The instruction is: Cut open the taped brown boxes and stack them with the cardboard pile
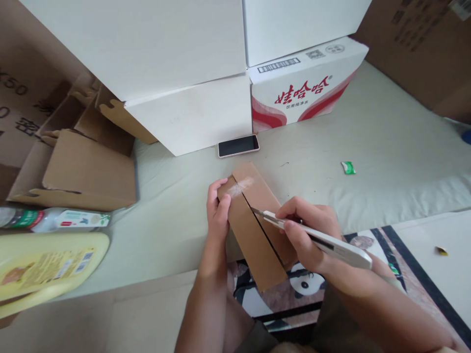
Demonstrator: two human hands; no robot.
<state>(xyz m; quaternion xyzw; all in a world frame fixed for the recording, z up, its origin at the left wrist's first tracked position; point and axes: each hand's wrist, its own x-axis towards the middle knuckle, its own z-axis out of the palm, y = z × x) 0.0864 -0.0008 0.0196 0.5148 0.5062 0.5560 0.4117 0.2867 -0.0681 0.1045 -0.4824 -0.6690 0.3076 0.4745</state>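
Note:
A small brown cardboard box (253,238) is tilted over my lap, its top flaps meeting along a dark lengthwise seam. Clear tape remnants whiten its far end. My left hand (218,208) grips the box's far left corner, thumb on top and fingers around the side. In my right hand (309,230) is a white utility knife (331,245), its blade pointing left with the tip at the seam between the flaps. The palm side of my right hand is hidden.
A phone (238,146) lies beyond the box, against stacked white cartons (187,115). Open brown cartons (91,166), a bottle (73,219) and a yellow jug (55,264) are at left. A green wrapper (348,167) lies on the pale cloth (305,166) at right.

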